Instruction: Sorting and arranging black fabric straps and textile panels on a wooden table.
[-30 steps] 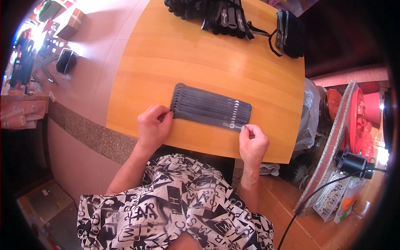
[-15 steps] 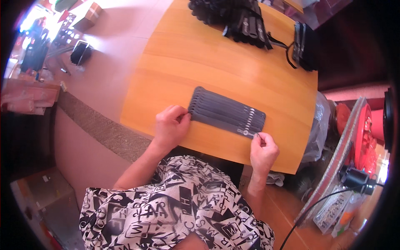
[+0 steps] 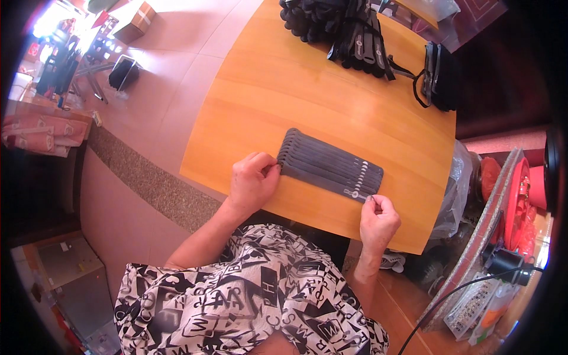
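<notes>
A row of several dark grey flat straps (image 3: 329, 163) lies side by side on the orange wooden table (image 3: 284, 89), each with a small pale tag at its right end. My left hand (image 3: 253, 181) pinches the left end of the nearest strap. The right end of that same strap is held between the fingertips of my right hand (image 3: 378, 218), close to the table's front edge. Both forearms come up from my black-and-white patterned top.
A heap of black straps (image 3: 340, 23) and a black bundle with a loop (image 3: 439, 76) sit at the table's far side. Red items and a plastic bag (image 3: 458, 189) crowd the right. Tiled floor, a dark bag (image 3: 123, 72) and a box lie to the left.
The view has shifted, so table and straps sit further right in the picture. Both hands keep their hold on the ends of the nearest strap.
</notes>
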A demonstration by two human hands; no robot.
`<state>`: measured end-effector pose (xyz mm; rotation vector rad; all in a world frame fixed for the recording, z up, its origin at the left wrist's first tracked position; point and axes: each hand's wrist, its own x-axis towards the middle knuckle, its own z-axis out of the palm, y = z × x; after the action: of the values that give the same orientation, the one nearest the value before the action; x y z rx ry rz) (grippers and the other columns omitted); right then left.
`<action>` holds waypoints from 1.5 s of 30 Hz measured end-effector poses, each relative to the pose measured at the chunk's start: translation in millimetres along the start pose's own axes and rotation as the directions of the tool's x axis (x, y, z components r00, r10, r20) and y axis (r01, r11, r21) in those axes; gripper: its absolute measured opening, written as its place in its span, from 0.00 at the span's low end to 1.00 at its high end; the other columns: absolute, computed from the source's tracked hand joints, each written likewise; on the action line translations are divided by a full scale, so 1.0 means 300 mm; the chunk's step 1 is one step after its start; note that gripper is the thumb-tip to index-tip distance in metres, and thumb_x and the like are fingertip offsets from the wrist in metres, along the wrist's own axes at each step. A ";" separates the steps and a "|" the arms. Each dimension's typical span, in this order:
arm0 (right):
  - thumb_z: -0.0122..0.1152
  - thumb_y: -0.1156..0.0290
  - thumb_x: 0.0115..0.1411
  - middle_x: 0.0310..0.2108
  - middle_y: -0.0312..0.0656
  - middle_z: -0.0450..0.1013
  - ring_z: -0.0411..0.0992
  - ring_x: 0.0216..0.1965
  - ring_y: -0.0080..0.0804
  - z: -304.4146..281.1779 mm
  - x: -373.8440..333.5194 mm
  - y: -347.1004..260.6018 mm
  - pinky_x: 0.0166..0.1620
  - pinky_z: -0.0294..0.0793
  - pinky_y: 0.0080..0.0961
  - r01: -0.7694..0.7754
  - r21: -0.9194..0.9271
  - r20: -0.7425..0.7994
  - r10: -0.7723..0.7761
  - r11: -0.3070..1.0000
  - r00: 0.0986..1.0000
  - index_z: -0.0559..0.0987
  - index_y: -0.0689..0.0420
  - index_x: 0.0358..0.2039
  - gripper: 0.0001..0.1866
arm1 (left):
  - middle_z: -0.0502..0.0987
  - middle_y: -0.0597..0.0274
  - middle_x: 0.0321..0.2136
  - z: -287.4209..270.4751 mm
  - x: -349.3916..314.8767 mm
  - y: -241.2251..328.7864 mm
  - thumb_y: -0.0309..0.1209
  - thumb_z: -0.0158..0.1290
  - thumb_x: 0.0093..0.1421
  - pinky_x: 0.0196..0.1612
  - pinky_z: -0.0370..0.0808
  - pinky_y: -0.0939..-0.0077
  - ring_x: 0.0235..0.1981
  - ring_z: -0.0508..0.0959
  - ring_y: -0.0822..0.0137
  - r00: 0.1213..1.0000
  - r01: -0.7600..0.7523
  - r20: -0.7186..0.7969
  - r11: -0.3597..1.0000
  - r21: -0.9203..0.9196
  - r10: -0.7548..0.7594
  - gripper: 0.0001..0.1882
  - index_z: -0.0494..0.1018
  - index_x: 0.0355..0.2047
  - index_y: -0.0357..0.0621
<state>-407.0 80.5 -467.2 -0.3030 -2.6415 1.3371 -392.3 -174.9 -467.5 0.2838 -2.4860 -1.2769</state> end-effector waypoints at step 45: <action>0.54 0.75 0.51 0.43 0.53 0.71 0.71 0.42 0.50 0.246 0.084 -0.286 0.45 0.71 0.42 0.736 -0.169 0.126 -0.727 0.655 0.676 0.73 0.65 0.42 0.16 | 0.68 0.43 0.53 0.026 0.081 0.091 0.42 0.41 0.68 0.56 0.65 0.68 0.55 0.69 0.56 0.992 -0.058 0.075 0.901 -0.429 0.099 0.26 0.60 0.59 0.35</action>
<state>-458.1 -19.9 -439.7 0.7323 -2.4659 0.7861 -418.5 -161.1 -444.4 0.0123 -2.1834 -1.7875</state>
